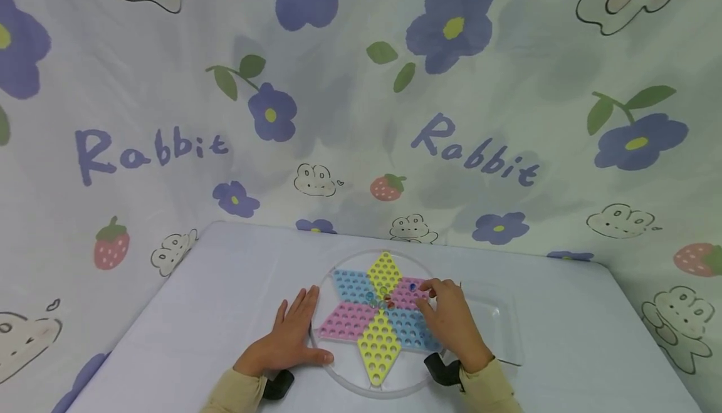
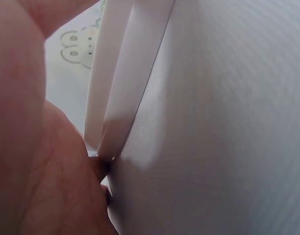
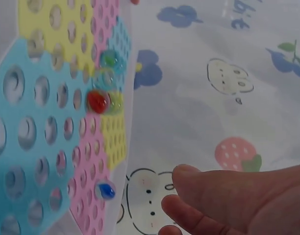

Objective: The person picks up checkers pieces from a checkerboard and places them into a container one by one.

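A round white Chinese checkers board [image 1: 379,353] with a yellow, pink and blue star of holes lies on the table. My left hand [image 1: 287,338] rests at its left rim with fingers straight and thumb spread along the edge. Over the right side hovers my right hand [image 1: 453,319], its fingers loosely bent and holding nothing. A blue marble [image 3: 106,190] sits in the pink section, close to those fingertips in the head view. Near the star's centre are a red marble [image 3: 98,101], a green-and-blue marble [image 3: 111,59] and a few other glass marbles.
A clear plastic tray [image 1: 516,325] stands right of the board, partly behind my right hand. The white table [image 1: 186,313] meets a hanging cloth [image 1: 350,106] printed with flowers, rabbits and strawberries at the back.
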`<control>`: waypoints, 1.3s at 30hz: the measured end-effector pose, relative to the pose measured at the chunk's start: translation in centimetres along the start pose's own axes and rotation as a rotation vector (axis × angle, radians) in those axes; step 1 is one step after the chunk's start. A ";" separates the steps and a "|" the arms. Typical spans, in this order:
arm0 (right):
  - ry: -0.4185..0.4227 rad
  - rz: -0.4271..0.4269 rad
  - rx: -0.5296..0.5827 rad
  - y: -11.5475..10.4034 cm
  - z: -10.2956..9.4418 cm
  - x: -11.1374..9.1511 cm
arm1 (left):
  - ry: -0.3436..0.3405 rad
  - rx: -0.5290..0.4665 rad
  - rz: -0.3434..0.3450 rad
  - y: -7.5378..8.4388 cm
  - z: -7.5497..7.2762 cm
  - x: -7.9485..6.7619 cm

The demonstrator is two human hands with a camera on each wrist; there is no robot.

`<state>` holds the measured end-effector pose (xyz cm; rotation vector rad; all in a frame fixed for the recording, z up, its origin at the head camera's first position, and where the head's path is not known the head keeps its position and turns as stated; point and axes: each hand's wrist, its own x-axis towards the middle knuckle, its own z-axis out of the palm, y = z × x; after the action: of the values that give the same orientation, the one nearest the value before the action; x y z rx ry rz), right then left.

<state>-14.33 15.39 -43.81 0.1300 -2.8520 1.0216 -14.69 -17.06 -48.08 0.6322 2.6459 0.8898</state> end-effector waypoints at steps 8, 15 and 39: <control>-0.009 -0.030 0.040 -0.9 1.4 0.2 | 0.001 0.009 0.000 -0.3 0.2 0.0; 0.000 -0.068 0.019 -1.4 2.4 0.4 | -0.006 0.005 -0.006 -0.6 0.4 0.1; -0.089 0.004 -0.042 -1.5 4.2 0.9 | -0.007 0.019 0.005 -0.2 0.2 -0.1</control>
<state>-15.35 11.54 -46.01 0.1701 -2.9521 0.9795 -14.61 -17.12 -48.29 0.6452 2.6511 0.8633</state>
